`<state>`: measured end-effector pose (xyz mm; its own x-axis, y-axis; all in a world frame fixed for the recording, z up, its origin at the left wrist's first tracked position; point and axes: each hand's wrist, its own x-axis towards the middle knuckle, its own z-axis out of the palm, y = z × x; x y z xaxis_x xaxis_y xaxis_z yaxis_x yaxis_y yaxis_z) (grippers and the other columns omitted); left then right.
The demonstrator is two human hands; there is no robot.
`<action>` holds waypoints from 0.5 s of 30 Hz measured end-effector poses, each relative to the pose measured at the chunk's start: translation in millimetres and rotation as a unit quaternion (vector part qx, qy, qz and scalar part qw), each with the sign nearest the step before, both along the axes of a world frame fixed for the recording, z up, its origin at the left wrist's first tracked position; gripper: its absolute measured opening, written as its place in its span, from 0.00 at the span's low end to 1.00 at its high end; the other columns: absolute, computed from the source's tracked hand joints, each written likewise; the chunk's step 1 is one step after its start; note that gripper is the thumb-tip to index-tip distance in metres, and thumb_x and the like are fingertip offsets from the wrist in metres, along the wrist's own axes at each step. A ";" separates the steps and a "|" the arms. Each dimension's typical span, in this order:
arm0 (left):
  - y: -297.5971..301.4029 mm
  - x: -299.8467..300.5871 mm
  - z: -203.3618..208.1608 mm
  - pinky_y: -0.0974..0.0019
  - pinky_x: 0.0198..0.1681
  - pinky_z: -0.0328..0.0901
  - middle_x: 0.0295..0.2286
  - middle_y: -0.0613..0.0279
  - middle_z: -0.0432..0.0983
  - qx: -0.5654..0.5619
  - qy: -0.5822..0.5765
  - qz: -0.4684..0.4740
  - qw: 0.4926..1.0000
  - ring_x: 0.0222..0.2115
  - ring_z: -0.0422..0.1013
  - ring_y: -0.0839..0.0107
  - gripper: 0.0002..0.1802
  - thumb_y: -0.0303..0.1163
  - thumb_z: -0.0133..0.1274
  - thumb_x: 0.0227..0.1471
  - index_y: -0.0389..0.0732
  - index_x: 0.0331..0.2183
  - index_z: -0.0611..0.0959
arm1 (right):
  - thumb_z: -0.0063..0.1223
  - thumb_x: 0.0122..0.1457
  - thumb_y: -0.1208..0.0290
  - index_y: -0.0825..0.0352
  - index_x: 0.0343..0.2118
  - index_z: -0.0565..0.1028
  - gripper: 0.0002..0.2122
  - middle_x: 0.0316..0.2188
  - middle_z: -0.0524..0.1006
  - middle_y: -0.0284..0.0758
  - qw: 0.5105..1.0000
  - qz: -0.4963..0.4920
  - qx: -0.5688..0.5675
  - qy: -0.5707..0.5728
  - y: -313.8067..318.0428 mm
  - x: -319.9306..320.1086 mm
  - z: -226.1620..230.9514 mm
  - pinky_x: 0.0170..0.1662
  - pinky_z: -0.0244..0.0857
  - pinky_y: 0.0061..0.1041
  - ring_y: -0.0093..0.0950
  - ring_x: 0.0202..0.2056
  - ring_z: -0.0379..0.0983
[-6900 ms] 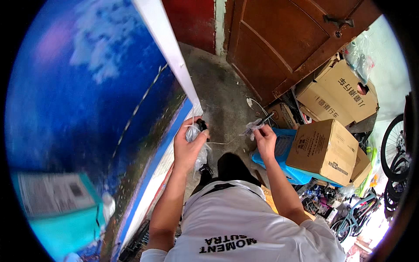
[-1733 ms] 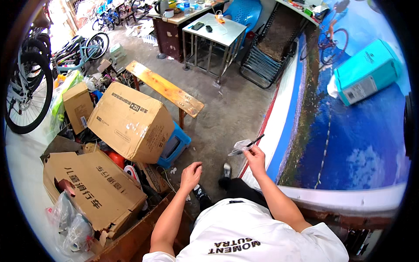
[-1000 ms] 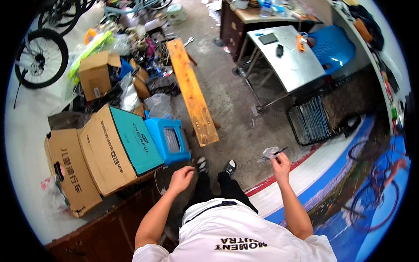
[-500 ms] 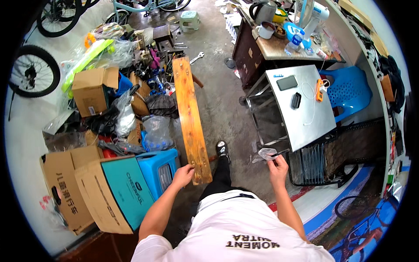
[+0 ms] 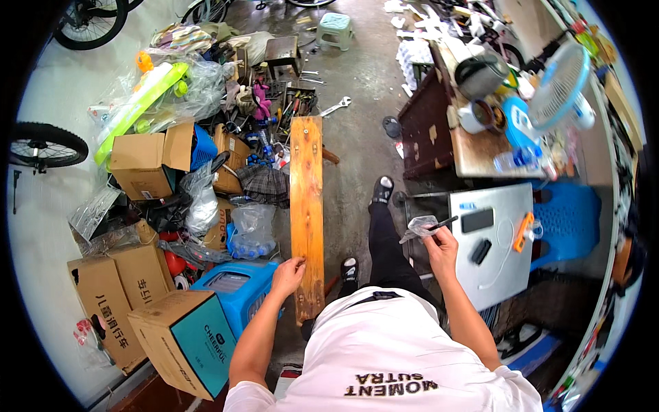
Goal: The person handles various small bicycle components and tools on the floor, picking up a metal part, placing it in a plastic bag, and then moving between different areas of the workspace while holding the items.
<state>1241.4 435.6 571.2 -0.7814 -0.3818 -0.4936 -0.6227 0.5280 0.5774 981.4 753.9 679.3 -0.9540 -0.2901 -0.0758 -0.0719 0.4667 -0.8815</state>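
Observation:
My right hand [image 5: 443, 248] is closed on a small clear plastic bag [image 5: 420, 228] and a thin black stick-like piece [image 5: 445, 224], held up beside the silver table's left edge. My left hand [image 5: 288, 276] is curled with its fingertips pinched at the left edge of a long wooden bench [image 5: 307, 199]. Whether it touches the bench or holds something small, I cannot make out. On the silver table [image 5: 467, 257] lie a dark phone [image 5: 477, 220], a small black case [image 5: 481, 251], an orange device [image 5: 524, 232] and a white cable.
To the left stand cardboard boxes [image 5: 154, 378], a blue plastic stool [image 5: 237, 281] and a pile of bags and tools. A wrench [image 5: 336, 106] lies on the floor beyond the bench. At right are a cluttered desk [image 5: 473, 154], a fan [image 5: 559, 86] and a blue chair [image 5: 566, 223].
I have turned and stepped, so a second foot now shows beside the silver table. The right hand with the bag has come closer to the table. My left hand stays at the bench's edge.

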 end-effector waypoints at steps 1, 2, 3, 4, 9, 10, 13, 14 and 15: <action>-3.6 -14.6 -5.4 0.53 0.46 0.71 0.41 0.46 0.81 -0.007 0.003 0.011 1.000 0.43 0.77 0.49 0.17 0.38 0.52 0.58 0.38 0.44 0.84 | 0.60 0.56 0.81 0.69 0.38 0.82 0.07 0.24 0.69 0.29 1.000 0.013 -0.012 -0.006 -14.6 -28.9 -9.8 0.29 0.58 0.20 0.19 0.24 0.64; -5.6 -29.9 -9.7 0.53 0.47 0.71 0.41 0.47 0.81 -0.006 -0.012 0.024 1.000 0.43 0.77 0.49 0.17 0.38 0.53 0.58 0.39 0.44 0.84 | 0.60 0.57 0.81 0.69 0.38 0.82 0.07 0.26 0.70 0.28 0.999 0.031 -0.012 -0.010 -28.9 -56.7 -16.1 0.30 0.59 0.19 0.17 0.26 0.65; -11.1 -39.1 -21.9 0.53 0.47 0.71 0.41 0.47 0.81 -0.011 -0.028 0.032 0.999 0.43 0.77 0.50 0.17 0.39 0.53 0.58 0.40 0.44 0.84 | 0.59 0.57 0.81 0.69 0.38 0.82 0.07 0.28 0.72 0.27 0.999 0.048 -0.016 -0.015 -47.2 -84.0 -24.9 0.31 0.59 0.18 0.16 0.28 0.66; -15.4 -55.3 -27.9 0.53 0.47 0.71 0.41 0.48 0.81 -0.003 -0.050 0.050 0.997 0.43 0.77 0.51 0.17 0.40 0.54 0.58 0.40 0.44 0.84 | 0.59 0.58 0.81 0.69 0.39 0.82 0.07 0.31 0.74 0.26 0.998 0.065 -0.017 -0.018 -65.0 -113.4 -28.8 0.32 0.60 0.17 0.15 0.29 0.67; -38.8 -107.6 -49.6 0.58 0.47 0.72 0.42 0.49 0.82 0.101 -0.173 0.203 0.958 0.42 0.79 0.56 0.19 0.41 0.54 0.58 0.40 0.47 0.84 | 0.61 0.54 0.81 0.69 0.40 0.82 0.10 0.30 0.75 0.31 0.995 0.093 -0.013 0.036 -149.8 -263.9 -38.4 0.30 0.62 0.20 0.20 0.27 0.68; -46.8 -118.8 -47.5 0.58 0.46 0.72 0.42 0.50 0.83 0.131 -0.192 0.236 0.944 0.41 0.80 0.58 0.20 0.41 0.54 0.58 0.40 0.47 0.84 | 0.60 0.54 0.82 0.69 0.40 0.82 0.10 0.30 0.75 0.32 0.996 0.084 -0.033 -0.002 -163.5 -288.0 -36.4 0.31 0.62 0.21 0.21 0.26 0.68; -64.9 -175.8 -19.5 0.64 0.38 0.72 0.36 0.56 0.84 0.139 -0.180 0.265 0.937 0.33 0.80 0.70 0.17 0.35 0.54 0.60 0.34 0.46 0.83 | 0.58 0.54 0.83 0.70 0.41 0.82 0.11 0.30 0.75 0.32 0.995 0.100 -0.030 0.006 -196.8 -364.4 -27.7 0.34 0.63 0.22 0.22 0.28 0.69; -74.4 -192.9 -14.4 0.64 0.38 0.72 0.36 0.57 0.84 0.115 -0.162 0.277 0.940 0.33 0.79 0.70 0.17 0.36 0.54 0.61 0.34 0.46 0.82 | 0.58 0.54 0.83 0.70 0.41 0.82 0.11 0.30 0.75 0.32 0.995 0.098 -0.015 0.000 -208.0 -391.7 -29.6 0.34 0.64 0.22 0.22 0.29 0.69; -87.5 -229.1 4.1 0.65 0.38 0.72 0.37 0.57 0.84 0.096 -0.146 0.284 0.943 0.33 0.79 0.70 0.17 0.36 0.54 0.61 0.34 0.46 0.82 | 0.58 0.55 0.83 0.70 0.41 0.82 0.10 0.30 0.75 0.33 0.996 0.091 0.007 -0.004 -212.8 -417.1 -32.0 0.34 0.64 0.22 0.22 0.30 0.70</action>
<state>1012.4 348.2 575.3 -0.2974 -0.5805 -0.7581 -0.9207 -0.0357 0.3885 564.3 541.0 647.3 -0.8847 -0.4576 -0.0887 -0.1493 0.4584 -0.8761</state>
